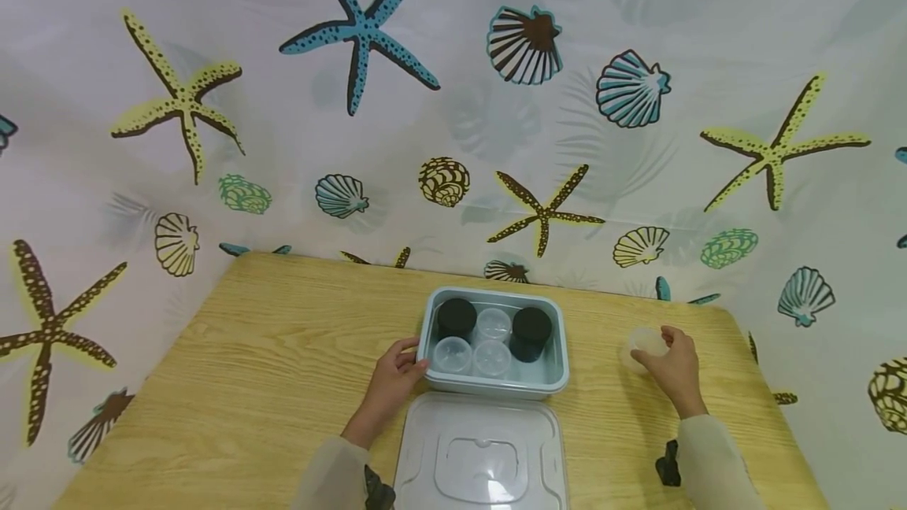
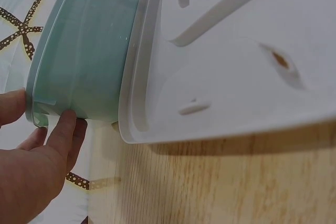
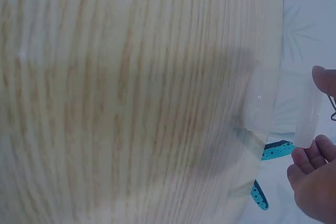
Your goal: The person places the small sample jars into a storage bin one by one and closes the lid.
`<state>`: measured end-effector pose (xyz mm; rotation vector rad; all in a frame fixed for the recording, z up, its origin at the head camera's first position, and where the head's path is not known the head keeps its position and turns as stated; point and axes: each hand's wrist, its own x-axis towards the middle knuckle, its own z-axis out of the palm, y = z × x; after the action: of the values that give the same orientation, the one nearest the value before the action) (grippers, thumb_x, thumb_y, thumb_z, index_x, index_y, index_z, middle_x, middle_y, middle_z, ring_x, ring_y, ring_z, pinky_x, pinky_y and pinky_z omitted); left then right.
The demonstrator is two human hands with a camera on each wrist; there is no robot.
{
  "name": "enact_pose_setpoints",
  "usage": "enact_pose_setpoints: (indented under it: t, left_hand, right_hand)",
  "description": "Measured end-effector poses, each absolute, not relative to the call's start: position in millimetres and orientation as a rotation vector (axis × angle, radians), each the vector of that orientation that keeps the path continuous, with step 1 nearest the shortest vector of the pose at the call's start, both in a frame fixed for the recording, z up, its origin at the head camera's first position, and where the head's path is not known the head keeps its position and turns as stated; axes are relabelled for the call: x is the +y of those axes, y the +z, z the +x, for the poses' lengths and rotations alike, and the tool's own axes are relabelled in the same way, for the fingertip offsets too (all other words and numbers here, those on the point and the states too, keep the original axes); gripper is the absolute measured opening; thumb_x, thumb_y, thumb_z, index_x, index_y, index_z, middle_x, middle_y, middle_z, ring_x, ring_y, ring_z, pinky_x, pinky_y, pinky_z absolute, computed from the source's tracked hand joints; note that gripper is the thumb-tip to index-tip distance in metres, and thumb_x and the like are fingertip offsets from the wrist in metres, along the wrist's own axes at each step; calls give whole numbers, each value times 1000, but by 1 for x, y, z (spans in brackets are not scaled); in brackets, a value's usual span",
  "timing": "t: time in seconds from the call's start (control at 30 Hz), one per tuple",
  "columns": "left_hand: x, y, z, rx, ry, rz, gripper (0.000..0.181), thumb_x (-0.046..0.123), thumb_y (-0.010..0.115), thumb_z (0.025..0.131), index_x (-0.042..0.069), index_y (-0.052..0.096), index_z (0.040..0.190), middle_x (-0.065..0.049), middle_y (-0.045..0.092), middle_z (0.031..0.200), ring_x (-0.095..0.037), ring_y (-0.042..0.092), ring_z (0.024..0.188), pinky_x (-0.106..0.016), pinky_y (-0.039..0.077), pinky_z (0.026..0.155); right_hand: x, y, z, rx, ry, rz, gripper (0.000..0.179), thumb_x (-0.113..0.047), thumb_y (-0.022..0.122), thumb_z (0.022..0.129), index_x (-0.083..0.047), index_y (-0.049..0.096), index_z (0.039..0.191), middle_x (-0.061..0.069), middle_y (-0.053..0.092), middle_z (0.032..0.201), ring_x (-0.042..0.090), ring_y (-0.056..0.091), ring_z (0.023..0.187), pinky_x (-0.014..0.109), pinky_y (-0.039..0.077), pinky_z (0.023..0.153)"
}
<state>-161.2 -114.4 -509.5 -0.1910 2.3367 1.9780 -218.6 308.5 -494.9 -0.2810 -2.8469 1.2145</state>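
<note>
A light blue plastic bin (image 1: 489, 389) stands at the middle of the table. My left hand (image 1: 391, 388) grips its front left corner, with the thumb at the rim and the fingers against the outer wall (image 2: 86, 51) in the left wrist view. Inside the bin are three clear jars (image 1: 492, 359) and two black-topped jars (image 1: 530, 325). To the right of the bin, my right hand (image 1: 675, 372) holds a translucent round jar (image 1: 643, 346) by its top, thumb and fingers on opposite sides. The jar's body (image 3: 257, 100) is close over the wood in the right wrist view.
A white translucent lid (image 1: 478, 459) lies flat in front of the bin, close against its front wall. The wooden table (image 1: 283, 352) ends at a fabric backdrop (image 1: 453, 116) printed with starfish and shells. Dark straps (image 1: 668, 464) show at both wrists.
</note>
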Motion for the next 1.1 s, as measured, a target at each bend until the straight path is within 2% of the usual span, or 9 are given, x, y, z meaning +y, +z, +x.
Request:
enact_pose_setpoints:
  t: [0.53, 1.1]
  left_hand:
    - [-115, -510, -161, 2342, 1998, -184, 43, 4, 58, 93, -1, 47, 134, -25, 62, 117, -29, 62, 107, -31, 52, 86]
    - [-116, -509, -160, 2329, 1993, -176, 43, 5, 57, 94, -1, 45, 135, -25, 61, 118, -29, 62, 108, -35, 53, 88]
  right_hand:
    - [307, -504, -224, -2842, 1250, -315, 77, -17, 69, 83, 16, 28, 139, 37, 32, 138, 48, 34, 126, 60, 30, 108]
    - [307, -511, -223, -2829, 1331, -343, 80, -20, 70, 84, 13, 25, 142, 35, 29, 141, 47, 34, 127, 62, 30, 107]
